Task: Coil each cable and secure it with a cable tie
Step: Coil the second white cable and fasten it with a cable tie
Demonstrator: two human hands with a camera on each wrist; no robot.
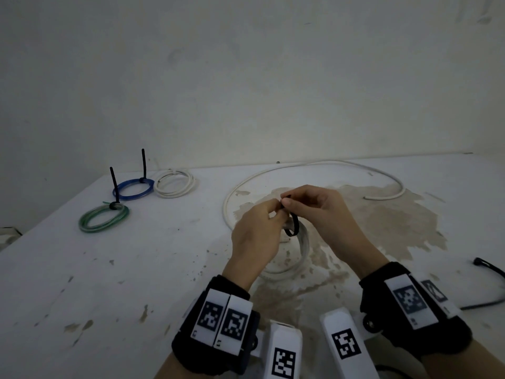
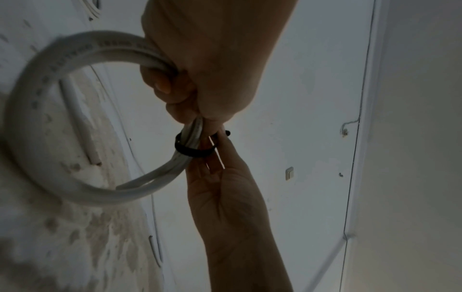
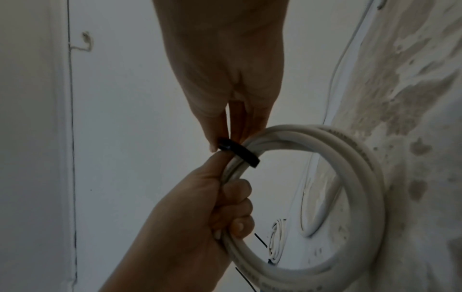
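Note:
A white cable coil (image 1: pixel 304 243) stands on edge on the table's stained middle. My left hand (image 1: pixel 277 213) grips its top, fingers curled round the bundled turns (image 2: pixel 50 79). A black cable tie (image 1: pixel 293 228) loops round the bundle just beyond that grip. My right hand (image 1: pixel 285 201) pinches the tie's end between thumb and fingertips. In the right wrist view the tie (image 3: pixel 238 152) crosses the coil (image 3: pixel 362 168) directly under my right fingertips (image 3: pixel 212 142), with my left hand (image 3: pixel 200 207) below. A long white cable (image 1: pixel 300 165) lies in a wide arc behind the hands.
Three tied coils sit at the back left: blue (image 1: pixel 133 189), green (image 1: pixel 103 218) and white (image 1: pixel 175 183), two with black tie tails sticking up. Spare black ties (image 1: pixel 489 266) lie at the right edge. A wall rises behind the table (image 1: pixel 109 283).

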